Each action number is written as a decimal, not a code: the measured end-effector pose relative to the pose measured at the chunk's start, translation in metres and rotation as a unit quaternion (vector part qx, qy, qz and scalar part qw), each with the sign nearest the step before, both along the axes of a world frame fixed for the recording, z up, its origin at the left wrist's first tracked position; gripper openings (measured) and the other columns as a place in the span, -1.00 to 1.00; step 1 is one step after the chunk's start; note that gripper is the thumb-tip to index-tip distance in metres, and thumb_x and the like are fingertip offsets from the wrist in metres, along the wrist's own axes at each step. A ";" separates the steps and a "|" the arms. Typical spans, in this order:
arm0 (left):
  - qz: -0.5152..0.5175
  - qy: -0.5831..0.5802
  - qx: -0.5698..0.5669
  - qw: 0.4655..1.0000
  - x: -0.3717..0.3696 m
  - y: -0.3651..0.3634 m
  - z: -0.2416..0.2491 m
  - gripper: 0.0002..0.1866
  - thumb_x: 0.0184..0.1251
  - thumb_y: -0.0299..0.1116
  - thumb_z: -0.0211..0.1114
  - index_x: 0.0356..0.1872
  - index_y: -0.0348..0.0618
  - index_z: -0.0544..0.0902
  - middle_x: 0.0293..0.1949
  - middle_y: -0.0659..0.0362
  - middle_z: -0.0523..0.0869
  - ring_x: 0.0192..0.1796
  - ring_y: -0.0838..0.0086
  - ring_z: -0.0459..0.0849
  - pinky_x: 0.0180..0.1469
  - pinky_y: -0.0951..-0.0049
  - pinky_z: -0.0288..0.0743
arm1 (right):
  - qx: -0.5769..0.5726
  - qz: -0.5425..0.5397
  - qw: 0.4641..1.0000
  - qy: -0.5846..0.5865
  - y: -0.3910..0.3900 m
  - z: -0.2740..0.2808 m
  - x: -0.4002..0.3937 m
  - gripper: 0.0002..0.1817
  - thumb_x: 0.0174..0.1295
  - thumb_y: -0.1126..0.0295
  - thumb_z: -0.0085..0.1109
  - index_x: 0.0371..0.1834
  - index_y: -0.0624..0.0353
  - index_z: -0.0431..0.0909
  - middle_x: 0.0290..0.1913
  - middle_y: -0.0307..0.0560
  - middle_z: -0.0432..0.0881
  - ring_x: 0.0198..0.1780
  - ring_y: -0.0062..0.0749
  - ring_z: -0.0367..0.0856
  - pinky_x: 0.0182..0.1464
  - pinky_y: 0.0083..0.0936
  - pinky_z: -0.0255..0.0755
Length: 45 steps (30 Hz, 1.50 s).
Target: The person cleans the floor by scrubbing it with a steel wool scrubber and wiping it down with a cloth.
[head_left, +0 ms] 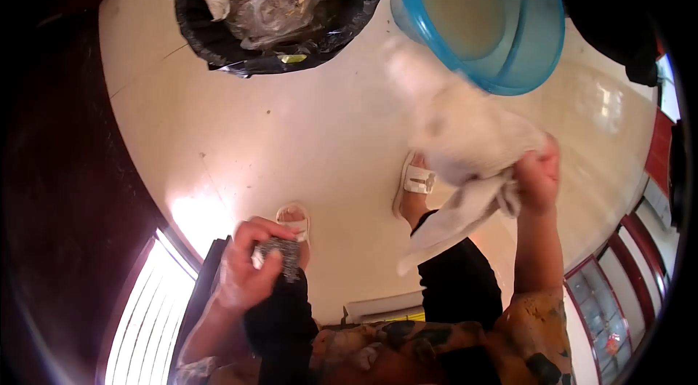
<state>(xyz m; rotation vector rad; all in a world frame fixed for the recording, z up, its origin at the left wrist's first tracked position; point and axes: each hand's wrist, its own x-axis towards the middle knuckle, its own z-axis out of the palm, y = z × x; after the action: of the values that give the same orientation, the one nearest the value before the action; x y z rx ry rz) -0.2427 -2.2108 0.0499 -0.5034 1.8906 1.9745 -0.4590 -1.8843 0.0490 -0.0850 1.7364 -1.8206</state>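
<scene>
My left hand [251, 265] is closed around a grey, mesh-like scouring pad [280, 254] above my left knee. A whitish cloth [472, 130] hangs from my right hand [536, 173], its fingers wrapped round a bunched part. The cloth is blurred; one part spreads up toward the blue basin, another trails down over my right leg. Cloudy water [465, 7] lies in the blue basin [520, 79] at the top right, just beyond the cloth.
A bin lined with a black bag [193, 29] holds plastic wrap and crumpled tissue at the top. Pale floor tiles [327, 138] lie below. My feet wear white sandals [419, 180]. Dark furniture [51, 167] stands at the left, a glass-panelled cabinet [602, 312] at the lower right.
</scene>
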 end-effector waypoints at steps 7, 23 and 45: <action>0.110 -0.224 0.037 0.968 0.019 0.070 0.049 -0.80 0.33 -0.58 -0.07 -0.08 -0.18 0.42 -0.23 0.18 0.54 -0.08 0.47 0.59 0.03 0.47 0.45 | -0.069 -0.209 0.975 -0.026 0.019 0.067 0.002 -0.52 0.46 0.16 -0.23 0.14 0.38 0.40 0.07 0.01 0.54 0.07 -0.33 0.54 0.12 -0.40 0.43; 0.247 -0.255 -0.206 0.912 -0.117 -0.041 -0.007 -0.53 0.31 -0.04 0.23 -0.01 -0.27 0.50 -0.16 0.15 0.62 -0.15 0.52 0.55 -0.17 0.48 0.47 | 0.134 -0.159 0.886 -0.415 -0.012 0.052 0.078 -0.69 0.31 0.23 0.06 -0.42 0.27 0.60 -0.43 -0.26 0.60 -0.40 -0.61 0.51 -0.32 -0.63 0.38; 0.486 -0.294 0.261 0.781 -0.108 -0.129 -0.073 -0.87 0.15 -0.38 0.30 -0.34 -0.21 0.63 -0.45 0.13 0.68 -0.44 0.30 0.66 -0.39 0.34 0.57 | 0.222 0.066 0.918 -0.320 -0.103 0.087 0.079 -0.75 0.34 0.36 0.05 -0.44 0.27 0.56 -0.47 -0.42 0.50 -0.38 -0.79 0.37 -0.33 -0.73 0.29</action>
<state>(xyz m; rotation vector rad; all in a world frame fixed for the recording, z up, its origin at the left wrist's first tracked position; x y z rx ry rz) -0.3505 -2.3400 -0.0226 -1.9014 0.6120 2.3093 -0.3799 -1.9874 0.1363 0.5114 1.5544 -1.1292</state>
